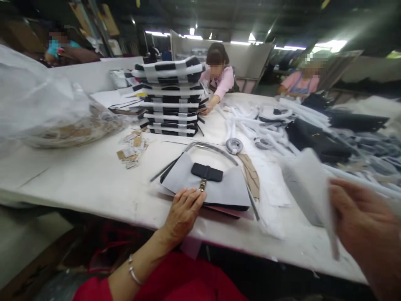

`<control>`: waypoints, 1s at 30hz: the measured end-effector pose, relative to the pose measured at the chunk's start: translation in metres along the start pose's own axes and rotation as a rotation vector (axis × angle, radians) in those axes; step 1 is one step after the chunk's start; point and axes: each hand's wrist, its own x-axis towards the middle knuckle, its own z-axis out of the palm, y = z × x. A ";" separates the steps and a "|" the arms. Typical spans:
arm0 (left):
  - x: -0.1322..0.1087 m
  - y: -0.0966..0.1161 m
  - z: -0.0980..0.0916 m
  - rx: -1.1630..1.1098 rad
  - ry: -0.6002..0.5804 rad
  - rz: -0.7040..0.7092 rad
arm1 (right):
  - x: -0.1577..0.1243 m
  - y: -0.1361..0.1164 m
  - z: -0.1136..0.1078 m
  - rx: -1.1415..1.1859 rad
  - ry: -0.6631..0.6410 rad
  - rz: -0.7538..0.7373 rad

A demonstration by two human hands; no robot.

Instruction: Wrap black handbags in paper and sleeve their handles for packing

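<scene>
Resting with fingers extended, gripping nothing, the left hand (182, 212) touches the handbag (207, 172) on the table (90, 179) — grey sheet (232, 188) already over its front; the right hand (365, 223) pinches a white sheet (308, 179), apparently not yet laid.

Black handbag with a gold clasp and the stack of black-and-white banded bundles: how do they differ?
The handbag is a single piece; the stack is several bundles piled high. The handbag has a pale grey sheet on its front, its gold clasp showing, while the stack shows white bands on black. The left hand rests on the handbag; the stack stands farther back, apart from it. Both sit on the same white table.
</scene>
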 end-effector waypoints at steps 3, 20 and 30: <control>-0.004 0.001 0.000 -0.031 -0.007 -0.002 | 0.008 -0.085 0.051 0.201 -0.415 -0.145; -0.003 -0.001 -0.005 -0.101 -0.034 0.005 | -0.029 -0.107 0.216 -0.011 -0.909 -0.429; -0.006 0.000 -0.005 -0.139 -0.040 -0.020 | -0.043 -0.082 0.168 -0.202 -0.957 -0.885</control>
